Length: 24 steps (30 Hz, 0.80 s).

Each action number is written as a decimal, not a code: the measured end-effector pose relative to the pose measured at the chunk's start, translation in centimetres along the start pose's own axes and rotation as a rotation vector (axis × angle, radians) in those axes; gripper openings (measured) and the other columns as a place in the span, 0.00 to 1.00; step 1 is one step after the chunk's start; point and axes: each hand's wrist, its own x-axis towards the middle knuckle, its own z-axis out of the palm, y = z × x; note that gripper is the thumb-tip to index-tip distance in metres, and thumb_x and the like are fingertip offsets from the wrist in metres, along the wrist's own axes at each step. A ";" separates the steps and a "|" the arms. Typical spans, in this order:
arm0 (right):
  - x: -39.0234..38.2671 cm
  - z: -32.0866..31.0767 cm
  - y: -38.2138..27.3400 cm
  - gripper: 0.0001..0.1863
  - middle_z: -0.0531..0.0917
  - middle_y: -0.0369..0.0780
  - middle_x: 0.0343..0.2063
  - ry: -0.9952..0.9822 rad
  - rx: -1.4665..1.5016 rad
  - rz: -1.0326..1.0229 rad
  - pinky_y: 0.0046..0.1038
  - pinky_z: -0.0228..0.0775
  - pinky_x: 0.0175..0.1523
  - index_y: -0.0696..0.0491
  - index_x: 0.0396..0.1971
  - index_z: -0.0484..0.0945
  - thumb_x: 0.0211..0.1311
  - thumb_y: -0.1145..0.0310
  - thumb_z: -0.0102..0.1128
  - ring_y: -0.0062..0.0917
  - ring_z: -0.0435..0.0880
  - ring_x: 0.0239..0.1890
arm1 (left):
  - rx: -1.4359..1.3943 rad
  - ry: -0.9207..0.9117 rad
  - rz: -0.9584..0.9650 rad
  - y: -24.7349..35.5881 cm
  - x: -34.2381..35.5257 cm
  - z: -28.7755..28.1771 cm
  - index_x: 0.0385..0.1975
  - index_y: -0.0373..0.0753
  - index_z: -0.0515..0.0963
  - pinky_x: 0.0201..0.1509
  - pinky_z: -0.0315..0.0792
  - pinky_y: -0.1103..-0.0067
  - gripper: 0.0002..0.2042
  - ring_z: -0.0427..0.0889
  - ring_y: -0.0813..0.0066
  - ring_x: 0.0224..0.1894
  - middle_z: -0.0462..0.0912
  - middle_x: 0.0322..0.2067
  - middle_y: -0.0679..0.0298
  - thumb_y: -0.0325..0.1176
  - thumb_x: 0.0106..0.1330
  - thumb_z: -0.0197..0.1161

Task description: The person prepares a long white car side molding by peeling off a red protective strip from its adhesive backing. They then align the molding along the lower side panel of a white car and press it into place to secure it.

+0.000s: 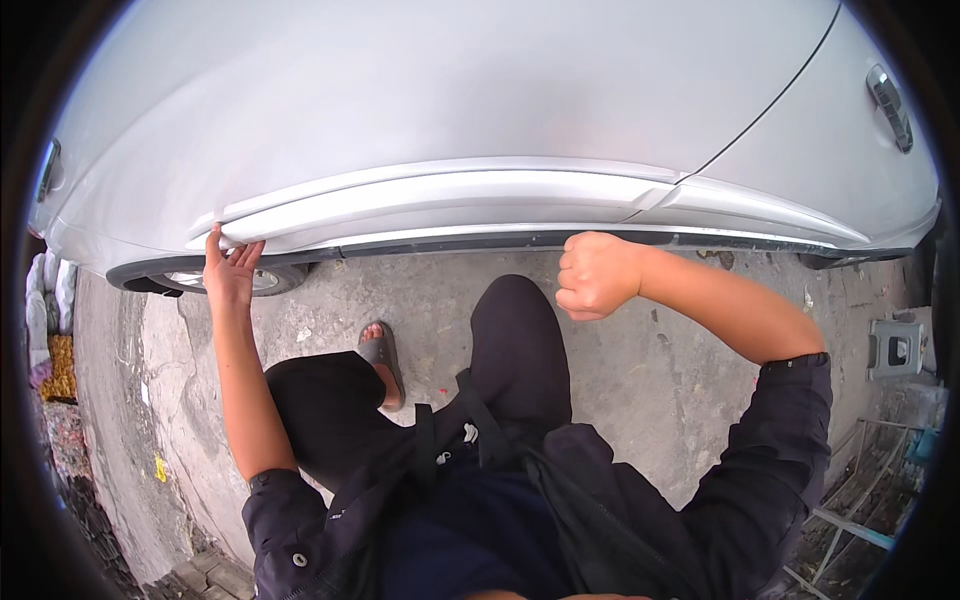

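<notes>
At the left, my left hand [230, 275] is raised to the front end of a long silver trim strip [430, 194] on the side of a silver car [430, 90]. One digit reaches up over the strip's tip, while the other fingers are bent at its lower edge, gripping it there. My right hand [598, 276] is closed in a fist, held out before the car's dark lower sill. Nothing shows in that fist. The strip runs along the door's lower part, and a shorter matching piece [755, 205] continues past the door seam.
A wheel [270, 280] sits just below my left hand. My sandalled foot [381, 362] rests on the concrete ground [640, 390]. At the right are a grey plastic stool [893, 350] and a metal frame [850, 525]. Bundled goods [60, 365] line the far left.
</notes>
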 end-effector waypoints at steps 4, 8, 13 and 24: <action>-1.3 -1.1 1.1 0.18 0.68 0.33 0.07 0.019 -0.076 0.078 0.30 0.61 0.23 0.48 0.08 0.62 0.43 0.65 0.63 0.29 0.69 0.13 | 0.017 0.004 0.000 -0.2 0.1 0.1 0.64 0.18 0.46 0.59 0.78 0.58 0.42 0.70 0.40 0.60 0.62 0.56 0.31 0.42 0.65 0.66; -1.8 -1.7 1.6 0.18 0.65 0.33 0.08 0.137 -0.084 0.067 0.30 0.56 0.19 0.48 0.08 0.60 0.40 0.68 0.64 0.29 0.67 0.12 | 0.006 0.042 0.003 -0.2 -0.1 -0.1 0.63 0.16 0.44 0.60 0.77 0.57 0.45 0.68 0.41 0.62 0.61 0.56 0.32 0.42 0.64 0.67; -1.4 -1.1 0.2 0.19 0.59 0.34 0.10 0.565 -0.074 0.247 0.30 0.48 0.19 0.50 0.10 0.56 0.38 0.75 0.62 0.28 0.59 0.12 | 0.011 0.032 0.006 -0.4 0.3 -0.9 0.64 0.16 0.42 0.62 0.76 0.57 0.47 0.67 0.42 0.62 0.60 0.56 0.33 0.44 0.63 0.68; 0.8 3.8 0.1 0.23 0.51 0.31 0.10 1.650 -0.045 -0.010 0.25 0.38 0.18 0.50 0.13 0.52 0.59 0.64 0.56 0.20 0.48 0.10 | 0.118 0.037 0.035 0.5 0.5 -1.5 0.57 0.18 0.57 0.62 0.76 0.63 0.39 0.70 0.50 0.61 0.65 0.56 0.41 0.49 0.64 0.65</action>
